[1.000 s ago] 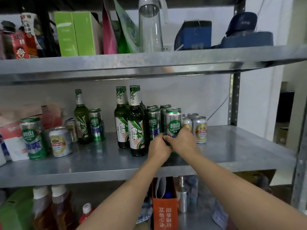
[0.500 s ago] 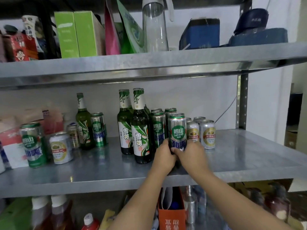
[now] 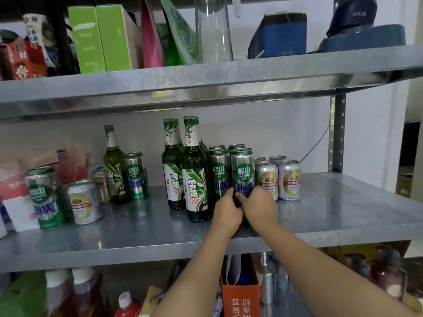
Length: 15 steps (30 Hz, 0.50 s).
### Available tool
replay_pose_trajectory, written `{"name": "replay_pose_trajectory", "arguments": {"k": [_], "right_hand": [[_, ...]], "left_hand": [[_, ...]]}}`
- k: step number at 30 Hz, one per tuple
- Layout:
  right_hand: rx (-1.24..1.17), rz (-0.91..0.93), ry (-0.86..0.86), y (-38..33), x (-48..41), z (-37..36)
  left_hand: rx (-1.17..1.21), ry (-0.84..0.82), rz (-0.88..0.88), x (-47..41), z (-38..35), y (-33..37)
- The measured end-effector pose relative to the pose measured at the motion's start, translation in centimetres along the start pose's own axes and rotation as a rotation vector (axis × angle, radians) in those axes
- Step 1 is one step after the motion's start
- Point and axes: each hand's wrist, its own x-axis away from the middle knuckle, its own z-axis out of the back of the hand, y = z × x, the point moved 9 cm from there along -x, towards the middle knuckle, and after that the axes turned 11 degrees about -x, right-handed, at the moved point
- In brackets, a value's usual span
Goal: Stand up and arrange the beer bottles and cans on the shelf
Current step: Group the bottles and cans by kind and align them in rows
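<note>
A tall silver and green beer can [image 3: 242, 170] stands on the middle metal shelf [image 3: 343, 213]. My left hand [image 3: 226, 211] and my right hand [image 3: 259, 205] grip its lower part from both sides. Left of it stand another tall can [image 3: 218, 172] and two green beer bottles [image 3: 195, 179]. Right of it stand short silver cans with red and gold labels [image 3: 288, 180]. Farther left are a lone green bottle [image 3: 114, 165], a tall can [image 3: 136, 177], a short can [image 3: 83, 202] and a tall can [image 3: 45, 200].
A red and white packet [image 3: 13, 197] lies at the shelf's left end. The upper shelf [image 3: 206, 78] holds green boxes, a glass jug and blue boxes. Below are an orange bag [image 3: 240, 296] and bottles. An upright post [image 3: 336, 133] stands at the right.
The view has shifted slightly. Both hands stay on the tall can, which stands a little closer to the row of cans behind it.
</note>
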Motion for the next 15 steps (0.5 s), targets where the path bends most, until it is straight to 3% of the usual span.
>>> {"name": "replay_pose_trajectory", "arguments": {"k": [10, 15], "right_hand": [[-0.074, 0.015, 0.041, 0.2, -0.6, -0.6], [-0.168, 0.124, 0.072, -0.8, 0.0, -0.1]], "left_hand": [[0.022, -0.054, 0.034, -0.3, -0.7, -0.9], [0.084, -0.056, 0.057, -0.4, -0.8, -1.1]]}}
